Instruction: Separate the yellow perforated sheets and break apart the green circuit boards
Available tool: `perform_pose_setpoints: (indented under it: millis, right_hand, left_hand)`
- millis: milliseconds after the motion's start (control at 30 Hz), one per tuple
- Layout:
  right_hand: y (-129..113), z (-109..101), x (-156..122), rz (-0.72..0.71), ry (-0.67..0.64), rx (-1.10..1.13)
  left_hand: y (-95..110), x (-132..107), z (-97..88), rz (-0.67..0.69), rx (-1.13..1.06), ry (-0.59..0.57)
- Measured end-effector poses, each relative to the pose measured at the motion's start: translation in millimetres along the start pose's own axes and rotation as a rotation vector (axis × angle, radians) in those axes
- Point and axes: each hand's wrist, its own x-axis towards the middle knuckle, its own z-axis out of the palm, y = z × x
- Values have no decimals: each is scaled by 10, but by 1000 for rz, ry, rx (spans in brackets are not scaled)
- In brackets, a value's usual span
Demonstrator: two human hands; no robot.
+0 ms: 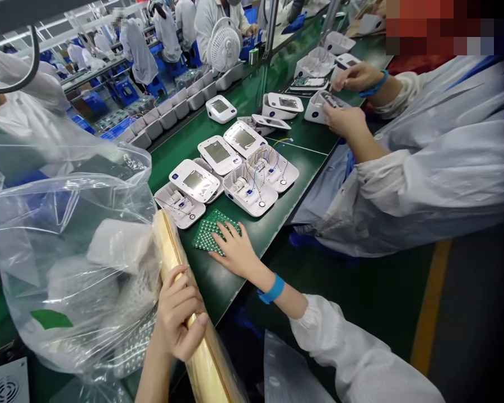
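Note:
My left hand (181,314) is closed over a long pale-yellow bar (208,364) wrapped in clear plastic, thumb on one side and fingers on the other. My right hand (237,250) lies with fingers spread on a green circuit board panel (208,235) dotted with pale round spots. Just beyond that panel stand white device housings (252,193) with loose wires inside. White front covers with grey screens, such as this cover (194,180), rest against or on other housings.
To the left, a large clear plastic bag (79,268) bulges beside the bar. A co-worker's hands (350,126) handle a housing at the right on the green table (172,143). Grey bins (168,115) line the far edge, near a white fan (224,45).

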Motion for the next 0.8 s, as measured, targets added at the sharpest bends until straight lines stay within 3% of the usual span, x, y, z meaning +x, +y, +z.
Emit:
perform_pose_setpoints:
  millis: [267, 467, 633, 800]
  right_hand:
    - [-109, -67, 71, 121, 19, -34]
    - [-44, -119, 147, 191, -1, -15]
    - [42, -173, 302, 360, -213, 47]
    - [37, -178, 324, 329, -277, 59]
  left_hand:
    - [-54, 4, 79, 14, 14, -6]
    - [-99, 34, 209, 0, 44, -52]
    - [-198, 109, 492, -5, 141, -145]
    - [-271, 119, 629, -15, 172, -154]
